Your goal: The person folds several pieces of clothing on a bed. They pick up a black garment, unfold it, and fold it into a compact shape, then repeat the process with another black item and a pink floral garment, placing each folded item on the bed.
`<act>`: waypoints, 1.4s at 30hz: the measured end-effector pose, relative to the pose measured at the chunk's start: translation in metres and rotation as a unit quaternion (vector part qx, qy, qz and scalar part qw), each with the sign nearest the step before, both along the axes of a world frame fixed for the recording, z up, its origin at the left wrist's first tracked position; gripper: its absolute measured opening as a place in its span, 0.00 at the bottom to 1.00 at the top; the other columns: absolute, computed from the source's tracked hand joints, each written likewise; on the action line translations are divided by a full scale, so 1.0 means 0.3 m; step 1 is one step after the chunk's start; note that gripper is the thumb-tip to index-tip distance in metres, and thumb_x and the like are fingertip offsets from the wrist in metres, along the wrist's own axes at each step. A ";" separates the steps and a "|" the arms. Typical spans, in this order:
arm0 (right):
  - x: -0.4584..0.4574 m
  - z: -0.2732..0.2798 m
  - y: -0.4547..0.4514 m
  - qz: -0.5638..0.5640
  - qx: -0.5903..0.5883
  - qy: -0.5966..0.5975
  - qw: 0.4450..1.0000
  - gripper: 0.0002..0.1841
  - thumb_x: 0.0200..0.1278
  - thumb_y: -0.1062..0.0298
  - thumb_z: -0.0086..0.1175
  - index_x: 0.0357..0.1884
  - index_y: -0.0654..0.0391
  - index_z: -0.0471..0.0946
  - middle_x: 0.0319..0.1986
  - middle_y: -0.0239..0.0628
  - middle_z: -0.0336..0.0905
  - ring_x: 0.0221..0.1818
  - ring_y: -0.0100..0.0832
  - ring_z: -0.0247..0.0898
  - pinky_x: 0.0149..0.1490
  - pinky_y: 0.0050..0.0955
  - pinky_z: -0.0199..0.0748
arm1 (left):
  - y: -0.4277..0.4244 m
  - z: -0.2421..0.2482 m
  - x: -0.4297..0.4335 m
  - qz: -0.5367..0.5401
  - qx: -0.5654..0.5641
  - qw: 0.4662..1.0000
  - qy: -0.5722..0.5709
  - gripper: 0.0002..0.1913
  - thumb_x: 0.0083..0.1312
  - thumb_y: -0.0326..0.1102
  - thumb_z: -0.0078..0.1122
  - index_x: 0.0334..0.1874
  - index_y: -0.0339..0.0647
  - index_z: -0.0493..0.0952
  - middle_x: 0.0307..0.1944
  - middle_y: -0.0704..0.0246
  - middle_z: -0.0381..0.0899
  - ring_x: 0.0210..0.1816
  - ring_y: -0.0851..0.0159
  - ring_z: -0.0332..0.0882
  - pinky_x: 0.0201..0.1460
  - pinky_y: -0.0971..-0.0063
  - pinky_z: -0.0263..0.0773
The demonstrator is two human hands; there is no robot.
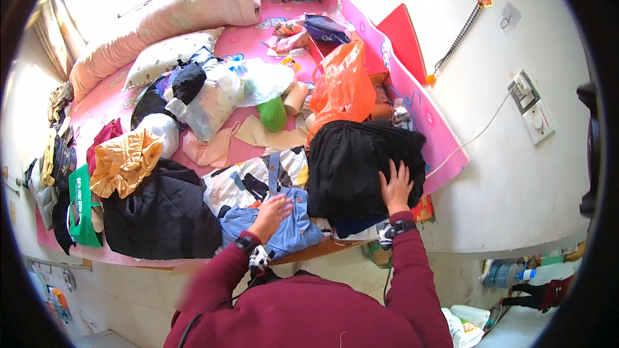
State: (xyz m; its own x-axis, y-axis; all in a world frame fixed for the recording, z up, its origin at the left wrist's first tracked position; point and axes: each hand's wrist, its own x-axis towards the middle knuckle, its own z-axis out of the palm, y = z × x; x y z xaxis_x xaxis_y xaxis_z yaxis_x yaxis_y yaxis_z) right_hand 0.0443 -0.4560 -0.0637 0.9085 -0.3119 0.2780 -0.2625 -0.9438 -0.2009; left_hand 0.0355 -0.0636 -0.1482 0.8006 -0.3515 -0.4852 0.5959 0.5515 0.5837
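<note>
My right hand point(397, 186) lies flat with fingers spread on a stack of folded black clothing point(353, 169) at the bed's near right edge. A dark blue folded garment point(355, 226) shows under the black ones. Over a light blue buttoned garment point(295, 220) is my left hand point(273, 212), slightly blurred, with nothing in it; I cannot tell whether it touches the cloth. Just beyond lies a white garment with black, yellow and blue patches point(251, 176). A black quilted garment point(159, 222) spreads out to the left.
An orange plastic bag point(343, 87) stands behind the black stack. Clear plastic bags point(217, 101), a green round item point(273, 114) and a yellow-orange garment point(126, 159) crowd the bed. A white cable point(476, 137) runs from the wall socket point(523, 89) to the bed's right side.
</note>
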 end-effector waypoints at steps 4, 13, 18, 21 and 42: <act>-0.002 0.015 -0.041 -0.009 0.041 0.092 0.995 0.35 0.67 0.36 0.48 0.73 0.40 0.62 0.74 0.48 0.52 0.74 0.55 0.48 0.68 0.71 0.48 | 0.216 -0.031 -0.198 0.015 0.095 0.992 0.077 0.19 0.70 0.32 0.58 0.61 0.37 0.69 0.55 0.58 0.77 0.55 0.56 0.78 0.57 0.62 0.74; 0.083 0.173 0.272 0.177 -0.091 -0.150 0.968 0.34 0.63 0.46 0.58 0.69 0.49 0.67 0.71 0.51 0.56 0.74 0.55 0.49 0.72 0.63 0.44 | 0.527 0.027 -0.374 0.139 0.154 0.966 0.152 0.14 0.67 0.27 0.60 0.54 0.39 0.72 0.37 0.68 0.78 0.39 0.65 0.79 0.46 0.68 0.77; 0.066 0.032 0.347 0.191 -0.109 -0.017 0.975 0.33 0.63 0.43 0.56 0.69 0.43 0.69 0.73 0.45 0.55 0.75 0.50 0.47 0.72 0.63 0.43 | 0.623 0.057 -0.362 0.175 0.124 0.969 0.125 0.10 0.68 0.28 0.59 0.50 0.41 0.75 0.34 0.68 0.79 0.36 0.66 0.79 0.44 0.69 0.78; 0.076 -0.003 0.336 0.186 -0.120 -0.027 0.975 0.33 0.63 0.42 0.56 0.68 0.43 0.70 0.73 0.44 0.54 0.75 0.50 0.47 0.73 0.63 0.43 | 0.666 0.063 -0.349 0.181 0.126 0.968 0.118 0.10 0.66 0.27 0.60 0.48 0.40 0.75 0.33 0.68 0.79 0.35 0.66 0.79 0.43 0.68 0.78; 0.687 0.371 0.277 0.300 -0.011 0.183 0.936 0.33 0.64 0.43 0.54 0.62 0.59 0.72 0.56 0.53 0.77 0.59 0.48 0.73 0.62 0.42 0.70 | 0.605 -0.115 0.494 0.147 0.284 0.945 -0.071 0.10 0.69 0.37 0.57 0.46 0.43 0.82 0.41 0.72 0.83 0.41 0.72 0.78 0.45 0.75 0.72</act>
